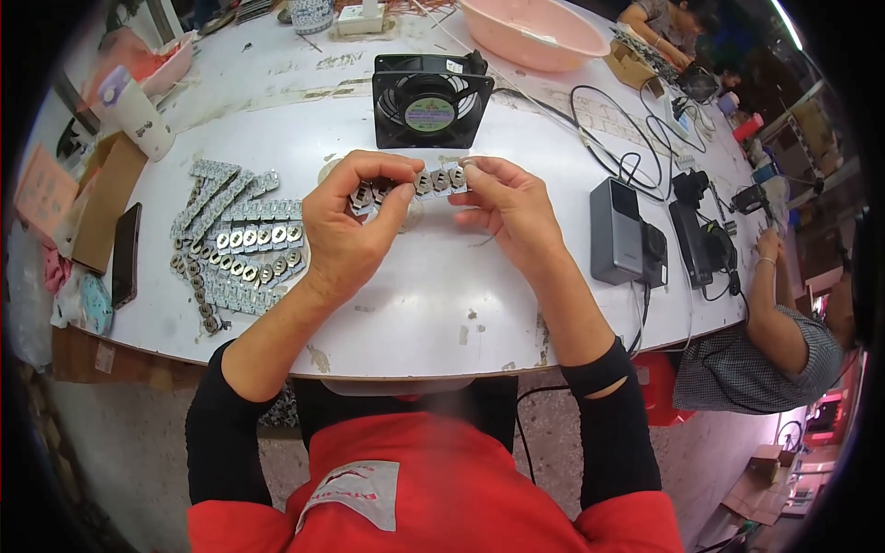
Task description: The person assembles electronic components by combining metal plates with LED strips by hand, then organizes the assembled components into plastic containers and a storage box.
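Observation:
A short strip of linked metal plates with round-holed pieces [441, 182] stretches between my two hands, raised above the white table. Its left part is pinched by the thumb and fingers of my left hand [355, 207], which partly cover it. At the right end, the thumb and forefinger of my right hand [512, 207] close on the strip, while the lower fingers curl beneath. Left of my left hand lies a pile of similar metal strips [244, 240], some overlapping at angles. Directly beyond my hands stands a black square fan [431, 101].
A dark phone [126, 256] and a cardboard box [109, 198] lie at the left edge, near a white tumbler [136, 115]. Right of my hand stand a grey power bank [616, 230] and cables [664, 138]. A pink basin [535, 37] sits at the back. Other people work on the right.

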A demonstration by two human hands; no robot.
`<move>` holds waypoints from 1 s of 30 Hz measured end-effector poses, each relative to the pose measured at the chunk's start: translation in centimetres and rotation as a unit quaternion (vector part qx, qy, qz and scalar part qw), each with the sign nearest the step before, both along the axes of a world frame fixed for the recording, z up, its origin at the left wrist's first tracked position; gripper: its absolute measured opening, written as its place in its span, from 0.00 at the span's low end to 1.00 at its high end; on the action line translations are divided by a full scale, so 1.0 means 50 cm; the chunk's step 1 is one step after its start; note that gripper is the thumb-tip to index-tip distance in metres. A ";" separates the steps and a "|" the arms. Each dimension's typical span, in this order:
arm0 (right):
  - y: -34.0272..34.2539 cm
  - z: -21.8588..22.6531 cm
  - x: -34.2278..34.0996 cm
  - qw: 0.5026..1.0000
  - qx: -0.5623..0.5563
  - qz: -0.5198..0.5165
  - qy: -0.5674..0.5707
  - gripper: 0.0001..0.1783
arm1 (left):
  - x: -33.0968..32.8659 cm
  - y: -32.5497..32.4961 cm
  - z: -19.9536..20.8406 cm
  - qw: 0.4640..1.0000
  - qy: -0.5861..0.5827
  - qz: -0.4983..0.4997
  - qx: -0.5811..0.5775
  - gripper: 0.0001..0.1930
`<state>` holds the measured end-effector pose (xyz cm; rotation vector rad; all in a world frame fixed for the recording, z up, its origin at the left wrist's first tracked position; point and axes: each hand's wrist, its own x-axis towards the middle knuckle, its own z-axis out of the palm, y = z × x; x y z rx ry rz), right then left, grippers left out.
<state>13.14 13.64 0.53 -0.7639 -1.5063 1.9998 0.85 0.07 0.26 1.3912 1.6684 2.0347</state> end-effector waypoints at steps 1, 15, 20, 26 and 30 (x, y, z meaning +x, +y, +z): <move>-0.001 0.002 0.004 0.998 -0.049 0.033 0.015 0.15 | 0.002 0.000 0.000 0.999 0.030 -0.001 0.016 0.09; -0.020 0.016 0.007 0.994 -0.055 -0.042 0.085 0.13 | 0.010 0.004 -0.021 0.993 -0.082 0.037 -0.073 0.09; -0.024 -0.004 -0.004 0.996 0.017 -0.030 0.080 0.12 | 0.004 0.010 -0.013 0.972 0.181 0.103 -0.111 0.13; -0.040 -0.001 -0.008 0.996 0.061 0.010 0.058 0.10 | 0.013 0.020 -0.027 0.963 0.263 0.040 -0.049 0.16; -0.038 0.010 -0.003 0.999 0.032 0.014 0.041 0.12 | 0.008 0.010 -0.035 0.994 0.068 -0.004 -0.088 0.13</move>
